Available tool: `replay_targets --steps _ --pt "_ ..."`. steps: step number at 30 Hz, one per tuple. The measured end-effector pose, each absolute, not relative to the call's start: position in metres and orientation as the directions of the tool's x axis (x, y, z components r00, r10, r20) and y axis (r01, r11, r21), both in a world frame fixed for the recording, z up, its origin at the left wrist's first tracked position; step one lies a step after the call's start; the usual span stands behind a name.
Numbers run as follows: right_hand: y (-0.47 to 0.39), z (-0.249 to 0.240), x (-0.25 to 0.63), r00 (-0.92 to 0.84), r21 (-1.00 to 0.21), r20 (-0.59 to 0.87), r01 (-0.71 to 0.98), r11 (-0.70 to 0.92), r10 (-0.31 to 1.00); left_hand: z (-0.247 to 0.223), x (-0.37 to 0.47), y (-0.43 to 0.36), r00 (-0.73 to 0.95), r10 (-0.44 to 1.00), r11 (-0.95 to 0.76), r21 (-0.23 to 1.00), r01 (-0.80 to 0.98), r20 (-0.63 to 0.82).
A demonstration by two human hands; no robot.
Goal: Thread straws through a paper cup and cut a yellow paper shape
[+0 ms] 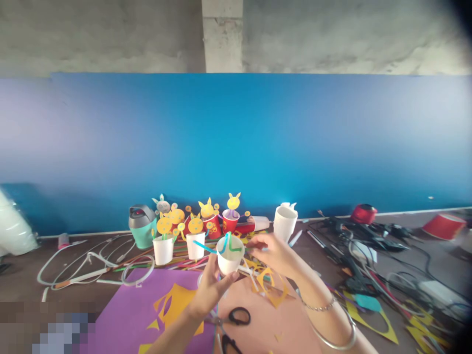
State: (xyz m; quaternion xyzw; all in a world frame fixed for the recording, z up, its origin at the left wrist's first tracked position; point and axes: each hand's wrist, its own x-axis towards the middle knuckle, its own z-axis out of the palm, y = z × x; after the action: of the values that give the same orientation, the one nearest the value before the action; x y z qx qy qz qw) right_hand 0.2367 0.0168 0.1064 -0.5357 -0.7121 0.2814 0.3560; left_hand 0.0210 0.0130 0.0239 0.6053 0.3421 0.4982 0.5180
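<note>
My left hand (214, 282) is wrapped round a white paper cup (229, 264), tilted so that its inside shows. A bent blue straw (204, 247) reaches out past the cup's left side, with its other part inside. Inside the cup, a bent green straw (232, 244) points towards the right wall. Just outside that wall is my right hand (267, 250), its fingers closed in a pinch; what lies between them is hidden. Black-handled scissors (240, 316) lie below my left hand on the coloured paper.
Behind stand white cups (163, 251) and red cups (231, 216) with yellow paper animal heads. A stack of white cups (285, 223) is right of them, a teal container (143, 231) left. Purple paper (125, 309), orange scraps (179, 305) and tangled cables (368, 275) cover parts of the table.
</note>
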Motion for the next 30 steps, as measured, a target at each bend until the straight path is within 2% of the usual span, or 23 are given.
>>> replay_targets --steps 3,8,16,19,22,25,30 --pt "0.016 0.108 0.239 -0.198 -0.759 0.217 0.581 0.293 0.956 0.03 0.021 0.012 0.347 0.907 -0.186 0.965 -0.183 0.24" --pt "0.007 0.12 0.25 -0.35 -0.678 0.211 0.62 0.395 0.913 0.04 0.018 0.013 0.476 0.845 -0.128 0.956 -0.266 0.245" --pt "-0.006 0.136 0.255 -0.337 -0.589 0.151 0.725 0.358 0.929 0.042 0.015 0.014 0.546 0.817 -0.032 0.959 -0.28 0.187" --pt "-0.004 0.134 0.253 -0.296 -0.623 0.254 0.677 0.39 0.921 0.042 0.015 0.013 0.535 0.825 -0.021 0.955 -0.296 0.184" --pt "0.0 0.129 0.245 -0.183 -0.707 0.384 0.572 0.415 0.905 0.04 0.016 0.013 0.545 0.819 -0.013 0.955 -0.296 0.18" --pt "0.002 0.128 0.232 -0.144 -0.75 0.396 0.519 0.41 0.907 0.037 0.018 0.012 0.567 0.805 -0.022 0.963 -0.267 0.175" --pt "-0.001 0.13 0.216 -0.101 -0.744 0.387 0.553 0.375 0.917 0.034 0.023 0.009 0.503 0.843 -0.094 0.974 -0.209 0.189"
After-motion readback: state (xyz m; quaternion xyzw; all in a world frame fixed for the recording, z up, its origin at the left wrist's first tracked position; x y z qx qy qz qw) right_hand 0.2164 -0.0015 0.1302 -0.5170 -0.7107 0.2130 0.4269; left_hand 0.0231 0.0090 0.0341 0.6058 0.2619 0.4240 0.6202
